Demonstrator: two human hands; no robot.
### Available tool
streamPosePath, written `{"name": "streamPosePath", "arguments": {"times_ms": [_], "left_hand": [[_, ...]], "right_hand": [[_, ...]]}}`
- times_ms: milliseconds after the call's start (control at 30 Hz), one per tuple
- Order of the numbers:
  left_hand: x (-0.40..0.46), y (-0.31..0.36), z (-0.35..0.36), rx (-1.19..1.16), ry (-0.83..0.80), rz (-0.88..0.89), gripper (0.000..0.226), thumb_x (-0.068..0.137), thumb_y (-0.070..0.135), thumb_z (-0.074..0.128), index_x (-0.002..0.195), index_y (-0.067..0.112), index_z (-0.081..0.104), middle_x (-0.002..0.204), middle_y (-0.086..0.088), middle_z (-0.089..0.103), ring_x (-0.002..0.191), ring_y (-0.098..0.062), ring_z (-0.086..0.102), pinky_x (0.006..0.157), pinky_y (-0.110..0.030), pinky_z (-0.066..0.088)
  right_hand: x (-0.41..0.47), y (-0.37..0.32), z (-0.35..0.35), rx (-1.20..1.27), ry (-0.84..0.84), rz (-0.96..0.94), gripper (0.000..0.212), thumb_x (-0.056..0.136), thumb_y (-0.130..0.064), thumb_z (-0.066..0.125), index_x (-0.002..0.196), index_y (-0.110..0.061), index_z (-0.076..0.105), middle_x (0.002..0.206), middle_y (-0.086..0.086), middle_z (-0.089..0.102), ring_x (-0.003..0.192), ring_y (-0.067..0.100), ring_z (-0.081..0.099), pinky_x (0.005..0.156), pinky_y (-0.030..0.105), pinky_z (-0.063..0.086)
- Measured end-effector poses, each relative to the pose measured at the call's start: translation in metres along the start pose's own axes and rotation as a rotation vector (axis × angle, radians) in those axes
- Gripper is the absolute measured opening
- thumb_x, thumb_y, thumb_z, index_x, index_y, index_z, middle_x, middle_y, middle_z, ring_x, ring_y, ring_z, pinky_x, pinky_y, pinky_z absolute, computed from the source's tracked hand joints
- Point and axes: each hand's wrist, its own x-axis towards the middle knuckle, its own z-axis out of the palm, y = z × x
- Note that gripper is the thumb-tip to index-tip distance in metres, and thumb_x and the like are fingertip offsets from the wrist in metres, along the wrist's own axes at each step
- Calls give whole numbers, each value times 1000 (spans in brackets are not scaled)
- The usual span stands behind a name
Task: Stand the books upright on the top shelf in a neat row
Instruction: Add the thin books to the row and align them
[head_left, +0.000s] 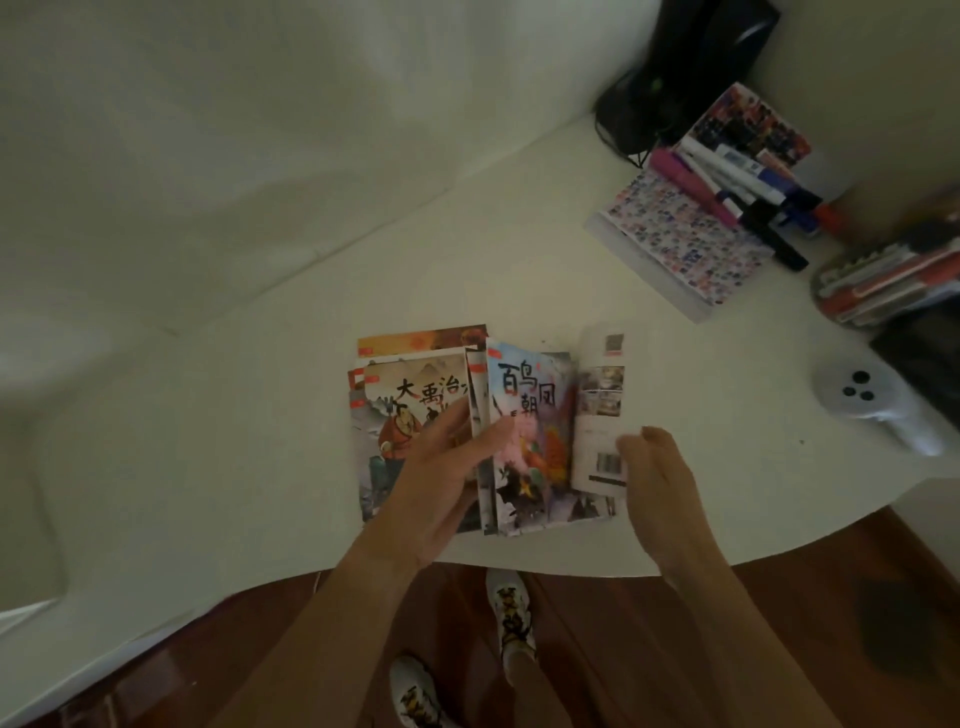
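My left hand (447, 478) grips a few thin picture books (524, 436), fanned on the white table (260, 415). At three o'clock, my right hand (657, 483) pinches the white back cover (602, 395).

My left hand (441, 467) reaches forward, fingers curled in a grip. Just right of it, my right hand (657, 478) pinches with curled fingers.
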Motion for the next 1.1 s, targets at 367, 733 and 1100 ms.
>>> {"name": "streamPosePath", "arguments": {"times_ms": [367,733,1100], "left_hand": [[4,-13,29,203,139,88,76,72,45,93,138,28,58,133,-2,70,125,-26,66,106,-53,52],[-3,-21,23,-5,95,-6,54,102,56,47,136,18,66,133,-16,70,126,-35,66,114,-59,44],[6,-19,55,53,102,20,60,92,60,53,125,15,73,114,-12,76,86,-24,72,79,-37,60]], "right_hand": [[-1,-10,-7,-287,-230,-202,74,68,-85,64,126,-40,64,120,-26,66,109,-10,61,93,19,51],[-9,-4,-17,-122,-238,-303,52,106,-28,49,146,-58,35,137,-34,54,113,11,66,92,39,60],[-6,-8,-17,-268,-155,-339,69,100,-30,52,155,-51,14,109,-8,71,82,15,73,67,34,64]]}}
